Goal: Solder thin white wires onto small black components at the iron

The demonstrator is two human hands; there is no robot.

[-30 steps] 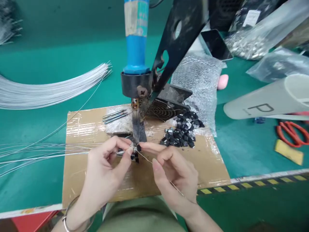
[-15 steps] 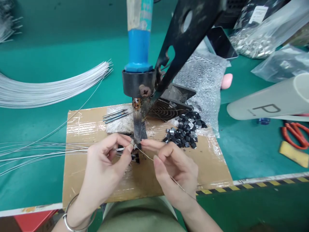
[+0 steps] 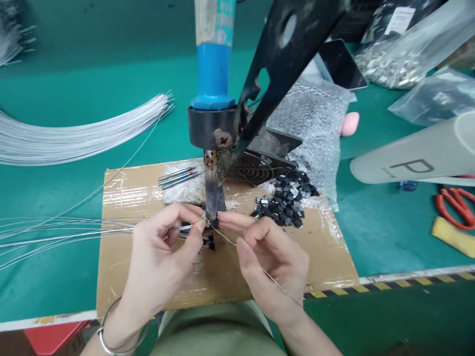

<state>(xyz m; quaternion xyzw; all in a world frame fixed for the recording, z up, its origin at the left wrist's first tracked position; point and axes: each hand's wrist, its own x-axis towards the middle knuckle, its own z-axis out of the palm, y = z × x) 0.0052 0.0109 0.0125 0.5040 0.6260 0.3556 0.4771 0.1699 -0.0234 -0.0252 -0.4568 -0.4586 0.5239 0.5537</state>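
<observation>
A soldering iron (image 3: 213,76) is fixed in a black stand (image 3: 285,64), its tip (image 3: 211,190) pointing down between my hands. My left hand (image 3: 159,252) is closed in a pinch on the end of a thin silvery wire (image 3: 115,229), just left of the tip. A tiny metal part shows at those fingertips, partly hidden. Between the thumb and fingers of my right hand (image 3: 274,262) runs a strand of solder wire (image 3: 225,238), its end close to the tip. The right index fingertip is by a small black piece there. Wires with black ends (image 3: 208,242) lie just below.
Cardboard (image 3: 319,262) covers the bench under my hands. Small black parts (image 3: 285,200) are heaped on the right, beside a fan (image 3: 256,165) and bubble wrap (image 3: 315,118). A wire bundle (image 3: 92,141) lies left; red-handled pliers (image 3: 454,207) and a white cylinder (image 3: 408,153) lie right.
My right hand has shifted very slightly to the right, with the solder still in its fingers. My left hand keeps its pinch near the iron's tip.
</observation>
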